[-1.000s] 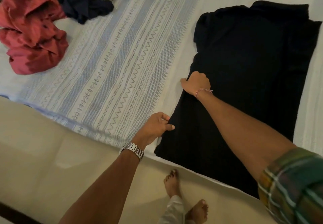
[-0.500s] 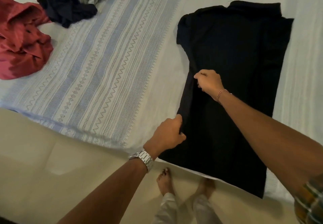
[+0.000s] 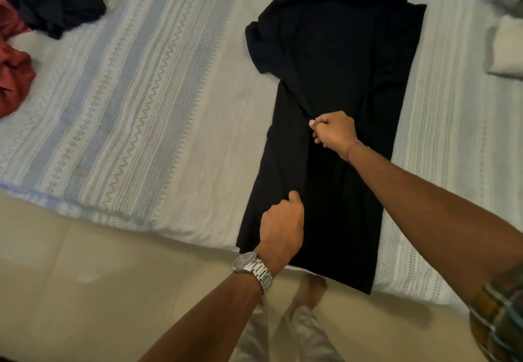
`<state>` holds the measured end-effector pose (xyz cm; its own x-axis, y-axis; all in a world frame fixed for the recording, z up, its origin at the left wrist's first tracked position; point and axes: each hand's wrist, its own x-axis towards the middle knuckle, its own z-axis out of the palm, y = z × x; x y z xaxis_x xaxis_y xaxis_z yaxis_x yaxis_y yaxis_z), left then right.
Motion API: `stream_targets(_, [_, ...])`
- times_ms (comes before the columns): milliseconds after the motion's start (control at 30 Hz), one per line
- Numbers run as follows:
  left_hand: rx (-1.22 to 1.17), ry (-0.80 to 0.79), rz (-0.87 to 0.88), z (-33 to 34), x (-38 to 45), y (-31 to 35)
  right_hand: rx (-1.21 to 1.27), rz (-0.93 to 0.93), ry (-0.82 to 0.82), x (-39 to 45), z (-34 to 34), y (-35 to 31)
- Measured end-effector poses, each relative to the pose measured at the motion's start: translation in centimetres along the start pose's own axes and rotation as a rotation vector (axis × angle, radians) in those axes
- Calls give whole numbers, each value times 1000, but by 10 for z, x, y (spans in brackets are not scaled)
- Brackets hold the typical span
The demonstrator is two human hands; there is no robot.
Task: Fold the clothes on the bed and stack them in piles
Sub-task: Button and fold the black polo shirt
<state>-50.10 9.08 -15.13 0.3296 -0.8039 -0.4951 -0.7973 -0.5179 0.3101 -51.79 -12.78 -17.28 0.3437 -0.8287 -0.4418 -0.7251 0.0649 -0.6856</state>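
black knit shirt (image 3: 348, 59) flat on bed, left side folded inward, left hand (image 3: 281, 227) and right hand (image 3: 334, 131) both pinching fold edge, no legible labels

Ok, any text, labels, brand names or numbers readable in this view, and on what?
No text can be read anywhere in this view.
Wristwatch on the left wrist: dial too small and blurred to read.
Black shirt, held by the left hand and the right hand: no label or print shows.
Bedsheet: woven zigzag and diamond patterns only, no words.
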Motion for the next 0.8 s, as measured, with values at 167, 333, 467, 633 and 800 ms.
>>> stream_targets(167, [-53,1,24,6,4,20,39,-7,36,5,-6,11])
stream_targets(333, [-30,-28,61,14,3,31,60,8,104,6,-15,22])
stream_targets(467, [-24,-45,90,20,2,37,67,17,163,-2,-21,29])
stream_targets(633, [-74,-88,155,18,2,43,-61,14,219,-4,-25,39])
stream_targets(800, [-162,-154,52,11,14,32,-205,-31,200,-4,-25,40])
